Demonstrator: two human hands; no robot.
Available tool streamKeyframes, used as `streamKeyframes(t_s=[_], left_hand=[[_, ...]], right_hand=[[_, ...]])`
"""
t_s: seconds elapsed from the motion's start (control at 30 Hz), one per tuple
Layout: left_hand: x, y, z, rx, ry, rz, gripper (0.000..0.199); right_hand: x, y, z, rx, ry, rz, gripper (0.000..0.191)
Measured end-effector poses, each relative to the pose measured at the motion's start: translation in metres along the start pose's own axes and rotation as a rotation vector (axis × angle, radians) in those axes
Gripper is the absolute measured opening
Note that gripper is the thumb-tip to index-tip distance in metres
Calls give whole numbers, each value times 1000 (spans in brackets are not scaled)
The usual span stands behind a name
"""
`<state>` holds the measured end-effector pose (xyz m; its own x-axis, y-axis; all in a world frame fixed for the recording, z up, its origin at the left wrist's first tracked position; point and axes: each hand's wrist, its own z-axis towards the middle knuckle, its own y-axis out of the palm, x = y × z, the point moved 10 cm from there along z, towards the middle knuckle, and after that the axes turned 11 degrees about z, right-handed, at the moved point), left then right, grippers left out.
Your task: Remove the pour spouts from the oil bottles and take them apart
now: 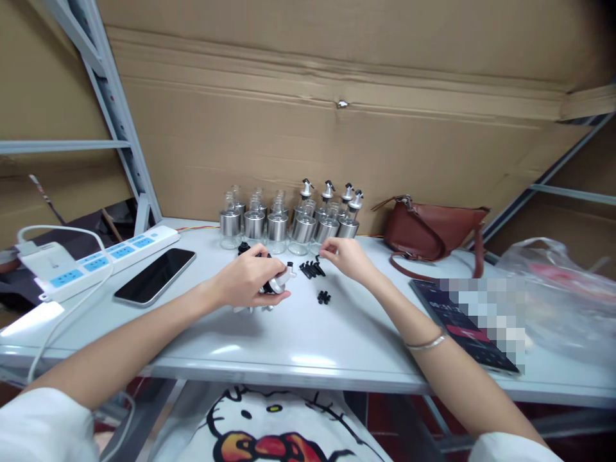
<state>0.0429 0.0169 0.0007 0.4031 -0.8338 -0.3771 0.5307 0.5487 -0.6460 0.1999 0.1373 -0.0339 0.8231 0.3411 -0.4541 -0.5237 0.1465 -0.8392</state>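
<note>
My left hand (253, 276) is closed around a bottle pourer top (282, 279), silver with a black lower part, its spout pointing right. Black and silver parts lie beneath and behind that hand, largely hidden by it. To the right, my right hand (342, 255) has its fingers pinched at a small black piece (318, 258), just above a row of black levers (312, 269). A small cluster of black caps (324, 297) lies nearer to me. Behind both hands stand several glass bottles with steel sleeves (278, 226); some at the right carry pourer tops (328, 189).
At the left lie a phone (155, 276) and a white power strip (115, 256) with a cable. A brown handbag (433, 231), a tablet-like device (462, 327) and a clear plastic bag (568, 301) occupy the right. Cardboard (308, 135) walls the back.
</note>
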Motion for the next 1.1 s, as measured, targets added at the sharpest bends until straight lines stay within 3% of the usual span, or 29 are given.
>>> streamKeyframes(t_s=[0.13, 0.3, 0.47, 1.1], left_hand=[[2, 2, -2, 1, 18, 2, 15], [1, 5, -3, -15, 16, 3, 15], [3, 6, -2, -27, 25, 6, 17], [1, 14, -3, -102, 10, 21, 19]], right_hand=[[23, -1, 3, -19, 65, -81, 13], [35, 20, 2, -164, 88, -134, 19], [32, 34, -2, -280, 66, -131, 18], [19, 39, -5, -317, 9, -132, 31]])
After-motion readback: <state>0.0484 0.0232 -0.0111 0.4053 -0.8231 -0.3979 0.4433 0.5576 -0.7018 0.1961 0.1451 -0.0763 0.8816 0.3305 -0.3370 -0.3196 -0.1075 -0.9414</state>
